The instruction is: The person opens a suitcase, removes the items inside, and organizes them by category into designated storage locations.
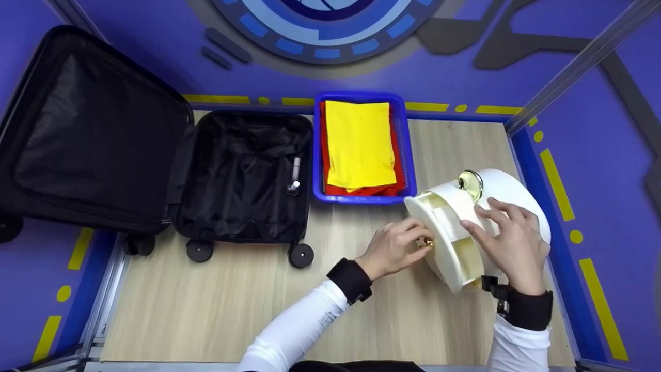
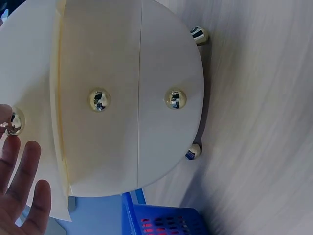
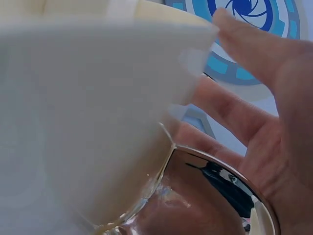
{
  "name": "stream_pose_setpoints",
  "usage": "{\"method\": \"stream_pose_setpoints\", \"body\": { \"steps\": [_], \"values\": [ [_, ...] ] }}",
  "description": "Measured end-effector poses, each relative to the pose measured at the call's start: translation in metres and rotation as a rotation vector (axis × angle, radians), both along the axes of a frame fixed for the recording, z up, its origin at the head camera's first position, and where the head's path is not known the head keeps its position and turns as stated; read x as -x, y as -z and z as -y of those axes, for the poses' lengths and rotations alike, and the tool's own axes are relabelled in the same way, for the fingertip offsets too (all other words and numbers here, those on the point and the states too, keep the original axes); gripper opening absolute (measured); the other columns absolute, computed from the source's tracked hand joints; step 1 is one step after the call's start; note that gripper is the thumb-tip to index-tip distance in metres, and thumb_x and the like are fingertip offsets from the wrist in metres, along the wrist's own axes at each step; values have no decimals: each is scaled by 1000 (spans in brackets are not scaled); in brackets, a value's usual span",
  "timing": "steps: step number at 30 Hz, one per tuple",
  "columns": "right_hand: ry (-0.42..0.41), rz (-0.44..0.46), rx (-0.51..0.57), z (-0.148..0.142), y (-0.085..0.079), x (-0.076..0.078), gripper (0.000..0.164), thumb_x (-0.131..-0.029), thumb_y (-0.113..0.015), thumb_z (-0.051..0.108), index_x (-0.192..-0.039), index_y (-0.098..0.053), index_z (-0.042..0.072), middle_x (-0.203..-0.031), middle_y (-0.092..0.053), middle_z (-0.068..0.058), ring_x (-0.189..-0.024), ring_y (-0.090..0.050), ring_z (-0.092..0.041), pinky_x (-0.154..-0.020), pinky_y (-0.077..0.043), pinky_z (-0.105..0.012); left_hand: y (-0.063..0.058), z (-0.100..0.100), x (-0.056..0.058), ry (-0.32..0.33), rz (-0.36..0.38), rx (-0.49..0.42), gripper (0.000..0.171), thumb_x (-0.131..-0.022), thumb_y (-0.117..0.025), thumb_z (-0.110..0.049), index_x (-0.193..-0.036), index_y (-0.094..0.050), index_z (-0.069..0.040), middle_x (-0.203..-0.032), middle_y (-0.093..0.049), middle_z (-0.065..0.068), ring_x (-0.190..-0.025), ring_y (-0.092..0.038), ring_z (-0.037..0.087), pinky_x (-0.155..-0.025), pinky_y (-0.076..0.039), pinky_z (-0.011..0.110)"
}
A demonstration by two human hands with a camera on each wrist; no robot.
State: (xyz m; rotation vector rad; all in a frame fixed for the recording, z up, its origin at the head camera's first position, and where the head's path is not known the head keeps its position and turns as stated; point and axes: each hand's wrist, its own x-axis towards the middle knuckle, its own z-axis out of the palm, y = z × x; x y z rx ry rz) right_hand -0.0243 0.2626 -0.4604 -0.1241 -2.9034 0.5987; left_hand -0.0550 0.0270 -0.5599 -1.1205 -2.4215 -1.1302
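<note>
A white rounded box with drawers [image 1: 508, 191] stands at the right. Its top drawer [image 1: 470, 258] is pulled out, showing cream compartments with something white between them. My left hand [image 1: 397, 245] pinches the drawer's gold knob [image 2: 17, 121] between thumb and forefinger, the other fingers spread. Two lower drawer fronts with a gold knob [image 2: 99, 100] each look closed. My right hand [image 1: 514, 237] is over the box beside a round gold-rimmed piece [image 1: 470, 185], its fingers spread and slightly bent. Whether its fingertips touch the box, I cannot tell.
A blue basket [image 1: 411, 165] holds a folded yellow cloth [image 1: 359, 144] over red cloth [image 1: 330, 190]. At the left lies an opened black suitcase [image 1: 240, 196], with a slim white tube [image 1: 296, 170] inside. Blue walls [image 1: 609, 181] border the wooden table [image 1: 217, 310].
</note>
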Motion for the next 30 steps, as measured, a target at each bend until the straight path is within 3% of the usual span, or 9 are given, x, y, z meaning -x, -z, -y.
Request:
{"method": "stream_pose_setpoints", "body": {
  "steps": [12, 20, 30],
  "values": [
    [-3, -19, 9, 1, 0, 0, 46, -93, -75, 48, -119, -79, 10, -140, -64, -14, -135, -45, -53, -84, -40, -81, -9, -29, 6, -45, 22, 44, 22, -94, -79, -31, -114, -78, -22, -109, -69, -7, -83, -64, 5, -70, -42, 14],
    [54, 63, 28, 3, -3, 2, 53, -108, -47, 50, -125, -76, 8, -144, -62, -11, -141, -41, -48, -88, -35, -83, -10, -41, 10, -76, 31, 69, 21, -93, -79, -33, -111, -78, -24, -106, -70, -8, -86, -66, 5, -70, -45, 14],
    [65, 46, 12, 3, -2, 2, 54, -106, -50, 53, -123, -77, 9, -142, -64, -9, -140, -44, -45, -84, -40, -79, -8, -44, 9, -72, 84, 78, 24, -93, -78, -33, -114, -75, -21, -107, -68, -7, -89, -66, 2, -69, -44, 12]
  ]
}}
